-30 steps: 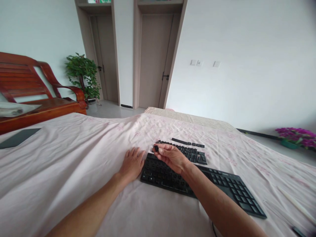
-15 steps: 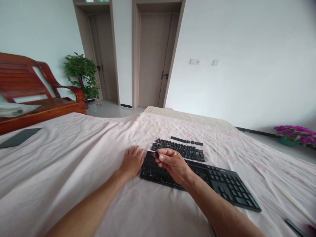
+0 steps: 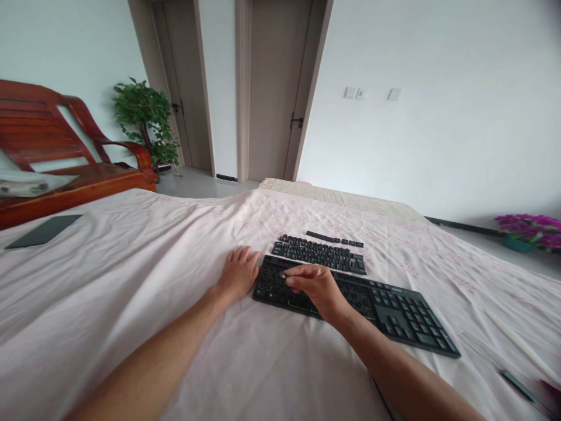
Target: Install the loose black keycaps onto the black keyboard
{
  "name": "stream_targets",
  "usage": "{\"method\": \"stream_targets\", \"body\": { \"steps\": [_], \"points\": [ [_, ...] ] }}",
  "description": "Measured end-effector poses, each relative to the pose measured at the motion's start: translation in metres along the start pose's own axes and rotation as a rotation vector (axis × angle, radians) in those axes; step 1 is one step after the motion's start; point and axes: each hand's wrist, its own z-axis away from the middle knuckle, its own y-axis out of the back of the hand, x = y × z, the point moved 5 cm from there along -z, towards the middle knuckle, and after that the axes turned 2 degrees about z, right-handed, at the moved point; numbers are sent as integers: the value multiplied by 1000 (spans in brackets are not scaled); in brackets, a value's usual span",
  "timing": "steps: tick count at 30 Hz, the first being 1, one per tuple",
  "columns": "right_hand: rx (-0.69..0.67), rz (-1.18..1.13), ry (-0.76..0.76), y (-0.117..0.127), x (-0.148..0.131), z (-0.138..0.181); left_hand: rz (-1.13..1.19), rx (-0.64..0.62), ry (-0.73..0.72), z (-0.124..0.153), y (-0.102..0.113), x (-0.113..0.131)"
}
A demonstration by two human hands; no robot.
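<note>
A black keyboard point(image 3: 394, 310) lies on the pink sheet point(image 3: 131, 280), its left part with keycaps taken off. My right hand point(image 3: 318, 286) is over that bare part, fingers pinched together with the tips pressed down on the keyboard; whether a keycap is still between them I cannot make out. My left hand point(image 3: 239, 275) lies flat on the sheet, fingers apart, touching the keyboard's left edge. Rows of loose black keycaps point(image 3: 319, 252) are laid out just beyond the keyboard.
A dark flat slab point(image 3: 44, 231) lies on the sheet at far left. A red wooden bench point(image 3: 65, 158) and a potted plant point(image 3: 146, 120) stand behind it. A thin pen-like tool point(image 3: 519, 386) lies at the right edge. Purple flowers point(image 3: 528, 229) sit on the floor.
My right hand, which held a small black keycap above the keyboard, has come down onto the keyboard's left part. The left hand has stayed put.
</note>
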Motion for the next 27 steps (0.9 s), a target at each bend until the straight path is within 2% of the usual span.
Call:
{"method": "stream_targets", "body": {
  "steps": [4, 8, 10, 16, 27],
  "points": [
    [-6, 302, 73, 7, 13, 4, 4, -9, -7, 0, 1, 0],
    [-10, 672, 268, 6, 6, 12, -3, -10, -4, 0, 1, -1],
    [-9, 781, 351, 3, 0, 16, -7, -8, -4, 0, 1, -1],
    [-39, 871, 509, -8, -5, 26, -5, 14, -13, 0, -1, -2],
    [-88, 944, 618, -17, -4, 28, -11, 31, -16, 0, -2, -1]
  ]
}}
